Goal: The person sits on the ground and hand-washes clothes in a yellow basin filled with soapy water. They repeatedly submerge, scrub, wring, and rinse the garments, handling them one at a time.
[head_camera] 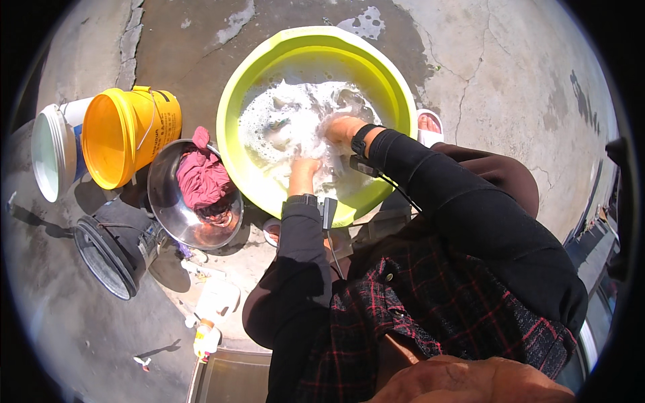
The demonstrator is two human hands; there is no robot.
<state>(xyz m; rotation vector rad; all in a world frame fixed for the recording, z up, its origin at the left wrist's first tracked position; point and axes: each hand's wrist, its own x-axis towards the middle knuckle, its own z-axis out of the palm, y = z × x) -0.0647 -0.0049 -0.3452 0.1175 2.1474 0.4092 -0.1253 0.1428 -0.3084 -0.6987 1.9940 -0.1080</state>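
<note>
Before me stands a large yellow-green plastic tub point(227, 95) holding water topped with white suds point(264, 128). My left hand point(305, 167) reaches into the foam near the tub's middle, its fingers hidden below. Just to the right and farther from me, my right hand point(342, 129) is also sunk in the suds up to the fingers. White and greyish folds that look like wet cloth point(345, 98) show through the foam around both hands. Whether either hand grips the cloth is hidden.
Left of the tub, a steel basin point(164, 201) holds dark pink cloth point(204, 179). Beyond it are yellow point(161, 116), white point(75, 108) and dark point(123, 226) buckets. A white jug point(219, 297) and a small bottle point(205, 337) stand lower left on the concrete point(478, 111).
</note>
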